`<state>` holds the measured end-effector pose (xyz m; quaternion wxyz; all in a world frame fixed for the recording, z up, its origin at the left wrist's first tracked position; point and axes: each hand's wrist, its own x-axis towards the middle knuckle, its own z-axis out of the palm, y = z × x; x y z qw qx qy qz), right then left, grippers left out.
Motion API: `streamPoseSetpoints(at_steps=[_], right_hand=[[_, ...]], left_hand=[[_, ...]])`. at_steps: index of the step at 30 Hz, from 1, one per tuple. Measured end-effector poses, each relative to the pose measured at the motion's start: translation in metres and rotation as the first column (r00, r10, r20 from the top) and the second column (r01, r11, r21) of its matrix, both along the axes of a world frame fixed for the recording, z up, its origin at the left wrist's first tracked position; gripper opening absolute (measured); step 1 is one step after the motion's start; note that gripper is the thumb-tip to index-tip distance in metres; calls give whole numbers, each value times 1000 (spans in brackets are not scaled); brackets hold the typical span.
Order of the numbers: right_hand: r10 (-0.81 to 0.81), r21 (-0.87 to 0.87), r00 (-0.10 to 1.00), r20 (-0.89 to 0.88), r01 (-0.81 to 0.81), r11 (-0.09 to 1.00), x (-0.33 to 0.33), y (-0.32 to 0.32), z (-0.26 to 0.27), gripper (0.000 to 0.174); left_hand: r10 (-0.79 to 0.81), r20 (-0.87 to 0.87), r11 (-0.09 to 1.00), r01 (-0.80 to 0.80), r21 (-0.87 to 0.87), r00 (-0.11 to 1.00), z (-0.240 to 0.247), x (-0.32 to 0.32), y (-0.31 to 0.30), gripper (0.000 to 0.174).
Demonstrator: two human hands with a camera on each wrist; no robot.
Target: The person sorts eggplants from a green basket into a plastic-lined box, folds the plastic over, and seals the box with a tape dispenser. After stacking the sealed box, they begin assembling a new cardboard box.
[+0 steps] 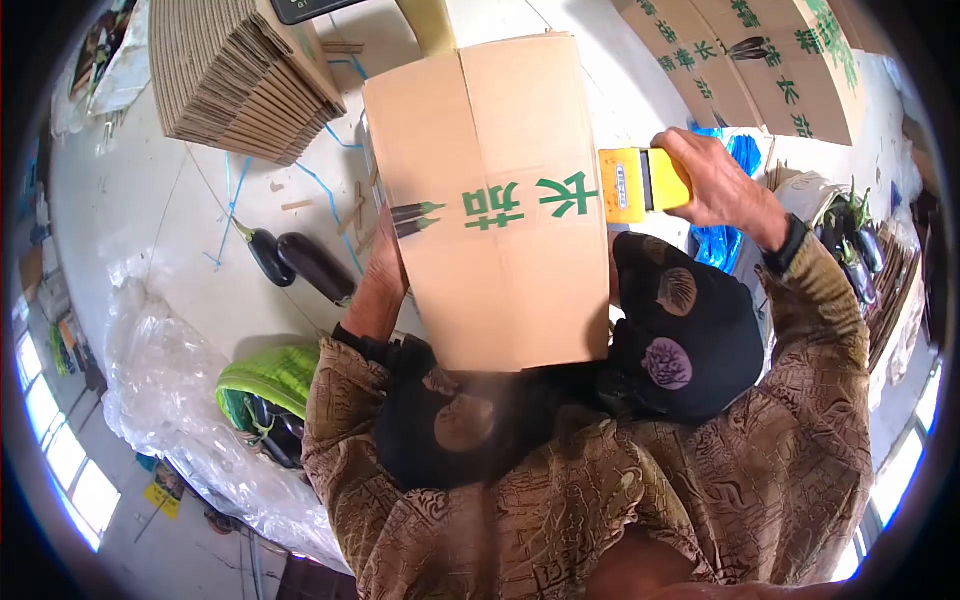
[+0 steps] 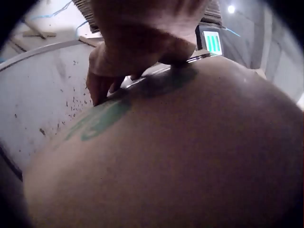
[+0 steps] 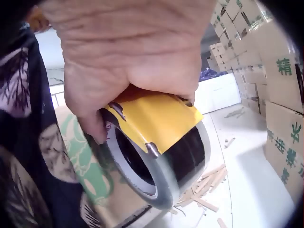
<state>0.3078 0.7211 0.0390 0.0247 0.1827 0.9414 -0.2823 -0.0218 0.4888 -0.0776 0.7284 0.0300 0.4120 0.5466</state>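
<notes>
A cardboard box (image 1: 510, 290) with green lettering and a printed eggplant stands in front of the person's body. My left hand (image 1: 388, 255) lies along its left side, partly hidden behind the box's edge in the head view. In the left wrist view the fingers of that hand (image 2: 142, 47) press with their tips on the box's printed face (image 2: 190, 142). My right hand (image 1: 715, 175) grips a yellow tape dispenser (image 1: 625, 185) right at the box's right side. The right wrist view shows its roll of clear tape (image 3: 164, 190) under the hand (image 3: 133, 57).
Two eggplants (image 1: 315, 268) lie on the white surface to the left. Stacked flat cartons (image 1: 230, 75) stand at the upper left, printed boxes (image 1: 750, 60) at the upper right. A green bag (image 1: 265, 378) with eggplants and clear plastic wrap (image 1: 160, 370) lie at the lower left.
</notes>
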Motion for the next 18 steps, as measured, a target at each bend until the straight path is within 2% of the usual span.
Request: streamPoseSetpoints(at_steps=[1, 2, 3, 4, 6, 9, 11, 12, 13, 15, 16, 18], right_hand=[[3, 2, 1000, 4, -3, 1000, -3, -4, 11, 47], [-48, -13, 999, 13, 48, 999, -5, -12, 27, 47], [-97, -25, 995, 21, 98, 995, -10, -17, 44, 47], [-95, -13, 995, 22, 96, 995, -19, -16, 64, 47], [-12, 209, 984, 178, -26, 978, -40, -24, 99, 48], [-5, 127, 997, 77, -5, 992, -73, -45, 95, 52], [2, 127, 996, 86, -13, 992, -103, -55, 101, 49], [6, 147, 994, 111, -22, 989, -118, -59, 101, 46], [12, 165, 990, 141, -36, 986, -131, -65, 99, 42], [70, 166, 985, 160, -96, 981, -161, -72, 96, 47], [94, 162, 975, 200, -128, 979, -177, -77, 95, 48], [121, 197, 959, 256, -174, 965, -205, -88, 91, 50]], left_hand=[[1, 213, 998, -14, 56, 977, -16, -4, -6, 57], [-11, 418, 994, -36, 104, 909, -30, -5, -13, 57], [-9, 421, 994, -38, 105, 907, -37, -5, -17, 57], [18, 318, 997, -40, 61, 948, -44, -3, -16, 57], [47, 101, 999, -44, -32, 994, -50, 1, -16, 57], [93, -285, 980, -139, -145, 954, -50, -13, -13, 56], [26, -409, 980, -103, -167, 912, -68, -45, -6, 58], [82, -334, 990, -114, -78, 939, -39, -56, -11, 60], [140, -471, 964, -228, -135, 871, -11, -54, -17, 66], [51, -636, 982, -153, -106, 770, 55, -48, -17, 63], [69, -645, 979, -176, -102, 761, 58, -45, -15, 63], [39, -709, 991, 66, 120, 704, 59, -40, -5, 74]])
